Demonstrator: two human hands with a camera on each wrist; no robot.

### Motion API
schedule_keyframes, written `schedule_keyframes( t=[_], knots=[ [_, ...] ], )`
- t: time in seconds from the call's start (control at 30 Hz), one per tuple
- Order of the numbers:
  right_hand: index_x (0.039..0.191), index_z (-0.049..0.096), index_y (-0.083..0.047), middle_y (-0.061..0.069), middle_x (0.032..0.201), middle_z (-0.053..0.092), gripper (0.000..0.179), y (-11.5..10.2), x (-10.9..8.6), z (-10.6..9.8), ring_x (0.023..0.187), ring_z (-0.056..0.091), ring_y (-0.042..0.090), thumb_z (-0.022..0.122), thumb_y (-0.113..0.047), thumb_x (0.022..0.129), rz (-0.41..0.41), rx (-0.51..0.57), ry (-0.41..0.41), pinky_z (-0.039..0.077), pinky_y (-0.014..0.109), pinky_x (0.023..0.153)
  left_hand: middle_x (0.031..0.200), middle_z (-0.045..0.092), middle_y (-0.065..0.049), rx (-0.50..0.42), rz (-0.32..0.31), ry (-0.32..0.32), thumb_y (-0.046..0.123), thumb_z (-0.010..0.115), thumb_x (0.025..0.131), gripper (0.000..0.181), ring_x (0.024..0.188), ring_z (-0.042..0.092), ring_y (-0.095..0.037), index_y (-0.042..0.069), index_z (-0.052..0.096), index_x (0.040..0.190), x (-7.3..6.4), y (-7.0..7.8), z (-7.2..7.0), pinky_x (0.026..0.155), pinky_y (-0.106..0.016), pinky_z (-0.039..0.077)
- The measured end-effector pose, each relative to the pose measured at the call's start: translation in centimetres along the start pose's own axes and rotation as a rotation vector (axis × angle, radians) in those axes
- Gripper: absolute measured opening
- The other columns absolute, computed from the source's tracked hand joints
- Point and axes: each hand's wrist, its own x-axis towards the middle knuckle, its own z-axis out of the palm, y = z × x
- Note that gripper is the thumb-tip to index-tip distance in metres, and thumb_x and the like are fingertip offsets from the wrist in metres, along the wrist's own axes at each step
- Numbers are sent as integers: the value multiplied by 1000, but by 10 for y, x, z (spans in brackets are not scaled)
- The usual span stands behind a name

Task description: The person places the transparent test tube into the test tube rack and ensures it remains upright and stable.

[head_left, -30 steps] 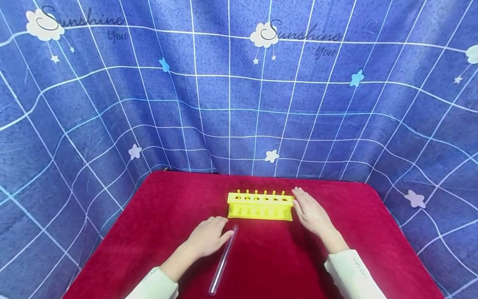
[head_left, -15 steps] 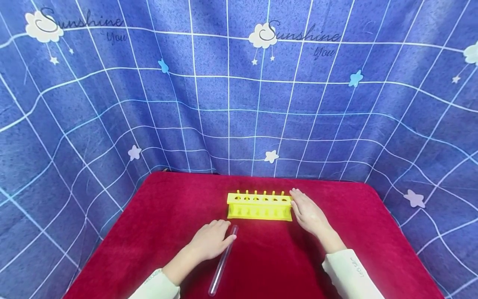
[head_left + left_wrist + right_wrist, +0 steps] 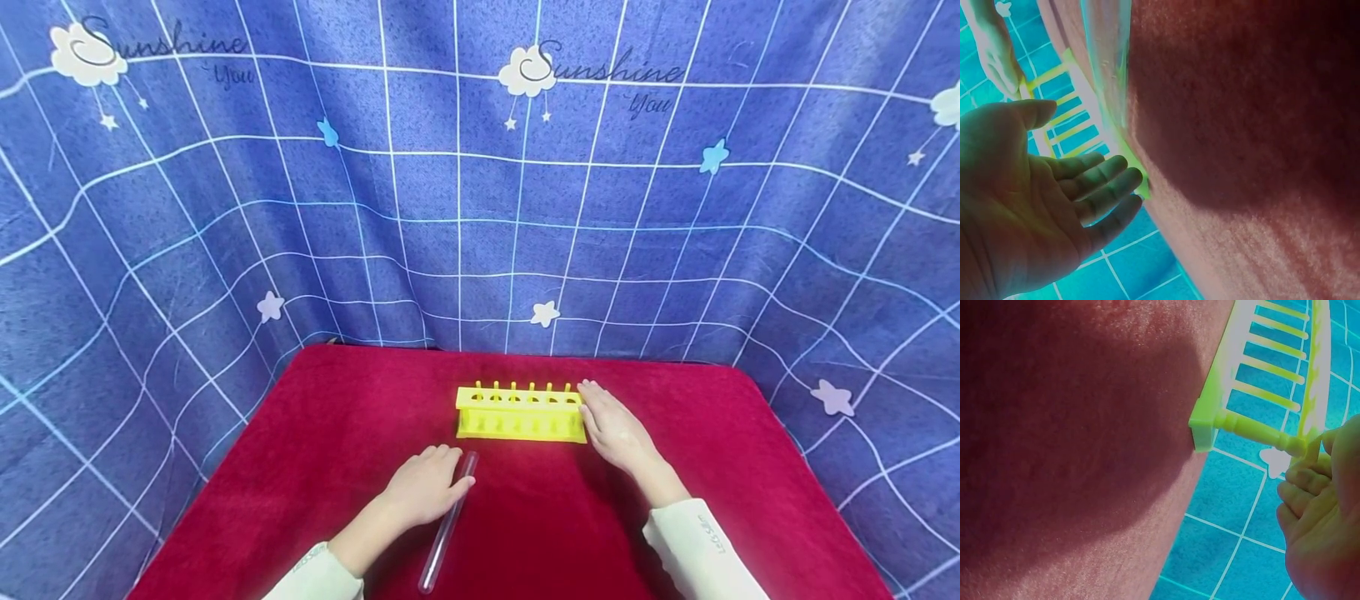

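Tube (image 3: pixel 442 542) lies unheld near rack (image 3: pixel 521 407); left hand (image 3: pixel 423 487) loosely spread, holding nothing; right hand (image 3: pixel 618 433) at rack end, grip unclear

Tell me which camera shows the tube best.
The head view: it shows both ends of the tube, though the left hand crosses it. The left wrist view shows only part, cut off by the top edge; the right wrist view shows none.

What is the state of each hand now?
Left hand: open, holding nothing.
Right hand: at the end of the yellow rack; cannot tell if gripping it.
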Motion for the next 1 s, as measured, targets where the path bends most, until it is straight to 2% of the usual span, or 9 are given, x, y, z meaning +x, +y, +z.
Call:
schedule_keyframes(
  t=[0.3,0.6,0.83,1.0],
  knots=[
    [136,55,11,30,138,57,43,-1,-1,1,134,51,43,60,-9,97,-33,-41,38,38,54,112,85,56,-2,24,-6,18,42,65,94,37,83,58,-23,6,62,104,0,3,10,76,-40,53],
    [140,53,8,27,144,54,47,-4,0,0,139,47,40,60,-14,99,44,-33,-17,35,52,115,84,57,-5,13,-47,-6,42,65,93,41,79,60,-24,3,61,104,0,5,14,74,-41,54],
    [139,54,9,27,143,55,46,-4,0,1,138,48,40,58,-15,100,41,-51,-13,35,51,115,80,56,-6,10,-53,-17,40,68,91,41,72,58,-24,2,60,101,-2,9,13,70,-39,53],
    [139,54,9,27,142,55,46,-5,0,1,137,49,40,58,-15,100,38,-59,-8,36,51,115,80,57,-6,17,-80,-36,41,69,90,42,71,57,-23,1,61,101,-3,10,15,69,-39,53]
  ],
)
